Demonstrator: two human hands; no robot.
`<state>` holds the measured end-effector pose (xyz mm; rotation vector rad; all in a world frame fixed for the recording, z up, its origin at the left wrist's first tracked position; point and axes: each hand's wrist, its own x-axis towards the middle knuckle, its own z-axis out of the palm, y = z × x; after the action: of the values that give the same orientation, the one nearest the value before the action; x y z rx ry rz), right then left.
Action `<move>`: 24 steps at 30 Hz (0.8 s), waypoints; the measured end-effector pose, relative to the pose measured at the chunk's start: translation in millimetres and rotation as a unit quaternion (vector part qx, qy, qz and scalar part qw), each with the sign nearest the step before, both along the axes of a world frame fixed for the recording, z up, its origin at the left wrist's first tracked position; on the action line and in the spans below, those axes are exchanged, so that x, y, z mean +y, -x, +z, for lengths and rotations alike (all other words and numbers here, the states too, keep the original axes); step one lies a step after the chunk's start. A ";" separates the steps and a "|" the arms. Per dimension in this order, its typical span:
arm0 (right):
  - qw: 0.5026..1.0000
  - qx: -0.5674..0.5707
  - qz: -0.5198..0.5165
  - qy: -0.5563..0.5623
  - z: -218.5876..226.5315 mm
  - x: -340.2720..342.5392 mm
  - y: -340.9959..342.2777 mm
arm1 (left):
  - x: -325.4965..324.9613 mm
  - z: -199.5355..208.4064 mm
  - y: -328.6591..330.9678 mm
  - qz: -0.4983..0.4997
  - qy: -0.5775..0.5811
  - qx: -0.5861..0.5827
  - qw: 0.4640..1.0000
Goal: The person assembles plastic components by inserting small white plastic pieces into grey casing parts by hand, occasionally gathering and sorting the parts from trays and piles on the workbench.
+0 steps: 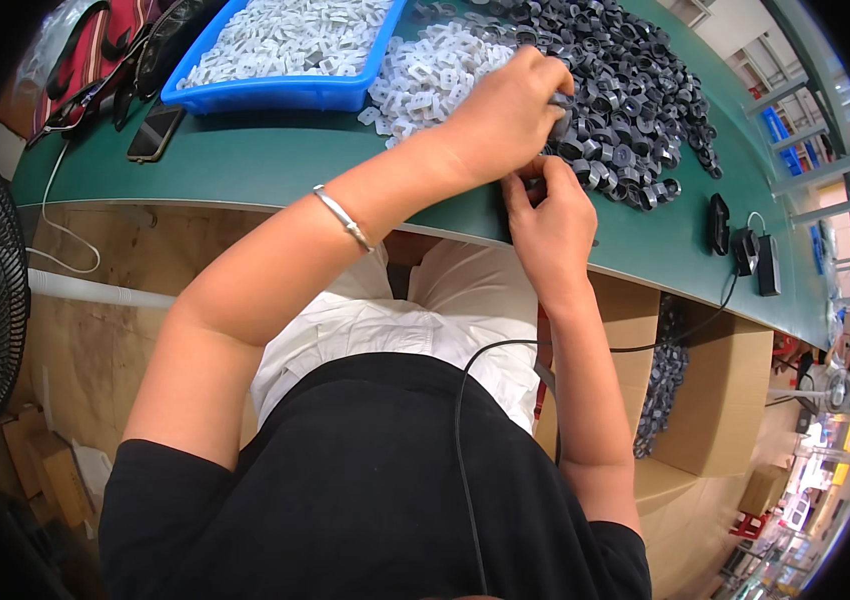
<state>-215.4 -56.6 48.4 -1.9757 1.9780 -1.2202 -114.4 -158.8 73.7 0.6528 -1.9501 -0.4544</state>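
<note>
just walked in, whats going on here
A person has both hands close together near the edge of a green table. The left hand appears to grip a dark grey piece; the right hand is just below, its contents mostly hidden. Beyond lie heaps of dark parts and white pieces, with more in a blue tray.

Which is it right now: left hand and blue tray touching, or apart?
Apart: the head view plainly shows loose white pieces in the gap between the left hand and the blue tray.
</note>
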 end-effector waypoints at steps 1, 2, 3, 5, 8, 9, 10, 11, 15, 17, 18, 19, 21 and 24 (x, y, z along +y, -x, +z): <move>1.000 0.001 0.000 0.000 0.4 -0.2 0.6 | 0.8 -1.0 4.3 -0.007 0.016 -0.001 1.000; 1.000 -0.026 -0.003 0.003 0.2 -0.8 1.5 | 0.9 -1.8 8.6 -0.007 0.016 0.000 1.000; 0.999 -0.053 -0.006 0.007 -0.1 -1.7 2.9 | 1.0 -2.6 12.8 -0.011 -0.008 -0.017 1.000; 0.995 -0.093 -0.004 0.023 -0.8 -5.2 9.3 | 2.4 -1.5 19.7 -0.012 -0.011 -0.030 0.999; 0.982 -0.188 0.014 0.027 -4.5 -9.7 20.5 | 6.1 4.3 20.2 0.019 0.003 -0.070 0.997; 0.960 -0.276 0.035 0.008 -4.1 -8.7 22.8 | 8.9 6.2 17.7 0.040 0.039 -0.062 0.997; 0.930 -0.362 0.056 -0.012 -2.4 -7.6 23.8 | 10.2 5.9 15.0 0.041 0.038 -0.062 0.997; 0.915 -0.397 0.067 -0.033 -0.9 -6.0 26.3 | 11.6 5.5 11.9 0.039 0.033 -0.021 0.998; 0.848 -0.520 0.100 -0.030 -0.5 7.8 38.8 | 42.5 19.6 -16.9 -0.051 -0.169 0.049 0.983; 0.836 -0.537 0.111 -0.037 0.4 22.0 36.0 | 75.0 16.0 -35.5 -0.155 -0.387 0.103 0.903; 0.823 -0.553 0.121 -0.042 0.9 29.7 34.1 | 89.6 8.5 -42.7 -0.192 -0.432 0.141 0.870; 0.817 -0.560 0.126 -0.050 0.3 39.4 33.4 | 105.2 10.2 -53.2 -0.214 -0.495 0.123 0.833; 0.820 -0.553 0.123 -0.081 2.2 59.2 28.2 | 127.0 -9.7 -64.1 -0.260 -0.552 0.147 0.779; 0.817 -0.549 0.115 -0.137 -8.2 84.7 22.9 | 145.9 -42.9 -75.2 -0.260 -0.596 0.151 0.745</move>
<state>-238.3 28.2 40.2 -0.9023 1.1575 -1.4036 -39.1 -12.9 30.8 0.6904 -1.2934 -2.1123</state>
